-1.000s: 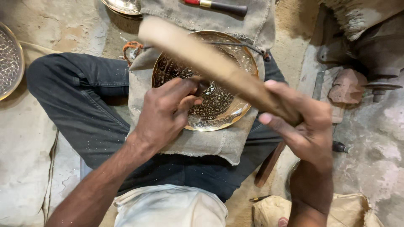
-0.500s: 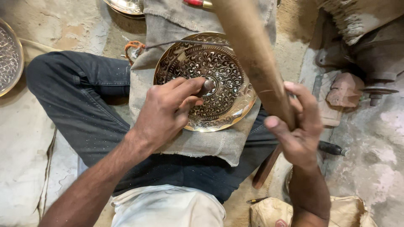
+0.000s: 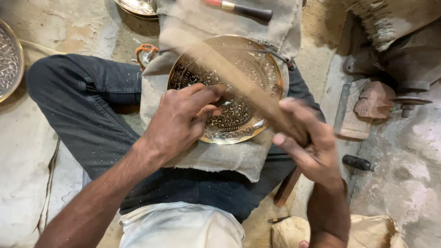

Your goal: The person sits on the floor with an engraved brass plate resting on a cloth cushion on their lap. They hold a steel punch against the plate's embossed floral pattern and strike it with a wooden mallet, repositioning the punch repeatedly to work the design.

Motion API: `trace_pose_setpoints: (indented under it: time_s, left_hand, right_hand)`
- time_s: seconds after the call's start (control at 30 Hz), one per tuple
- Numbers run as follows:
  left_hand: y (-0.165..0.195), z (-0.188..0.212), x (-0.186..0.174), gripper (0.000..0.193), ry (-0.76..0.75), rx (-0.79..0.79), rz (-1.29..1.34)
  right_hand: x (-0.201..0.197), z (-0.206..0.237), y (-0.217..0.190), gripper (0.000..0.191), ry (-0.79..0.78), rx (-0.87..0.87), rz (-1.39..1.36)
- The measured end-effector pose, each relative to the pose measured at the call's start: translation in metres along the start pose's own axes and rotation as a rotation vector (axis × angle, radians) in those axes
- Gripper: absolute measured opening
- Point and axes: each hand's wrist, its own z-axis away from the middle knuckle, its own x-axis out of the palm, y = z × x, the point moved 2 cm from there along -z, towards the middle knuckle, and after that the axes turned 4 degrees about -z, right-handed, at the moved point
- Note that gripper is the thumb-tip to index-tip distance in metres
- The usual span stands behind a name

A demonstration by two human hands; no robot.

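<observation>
Your left hand [image 3: 181,121] rests on the brass plate [image 3: 250,78], its fingers pinched together on a small punch [image 3: 226,97] set against the patterned centre. The plate lies on a grey cloth [image 3: 220,158] across your lap. Your right hand [image 3: 308,142] has its grip clamped on a wooden stick [image 3: 220,62], blurred, slanting over the plate. A red-handled tool [image 3: 239,8] lies on the cloth above.

My arms are bare, no sleeves. I wear dark blue-grey trousers [image 3: 92,119] flecked with dust and a white shirt [image 3: 181,227].
</observation>
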Motion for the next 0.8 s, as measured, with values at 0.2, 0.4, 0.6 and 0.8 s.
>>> trace_pose_setpoints:
  time_s: [0.2,0.4,0.6,0.8]
  left_hand:
    - [0.002,-0.003,-0.006,0.041,0.028,0.058,0.001]
    - [0.002,-0.003,-0.007,0.046,-0.001,0.027,0.005]
    - [0.0,-0.006,-0.008,0.035,-0.016,0.035,-0.06]
    - [0.001,-0.006,-0.009,0.039,-0.01,0.06,-0.065]
  right_hand:
    - [0.004,-0.008,-0.001,0.056,0.117,0.023,-0.161]
    - [-0.006,0.009,0.009,0.052,0.169,0.031,-0.105]
    - [0.003,-0.001,0.0,0.053,0.048,-0.009,-0.073]
    - [0.003,0.005,0.006,0.055,-0.06,0.069,0.096]
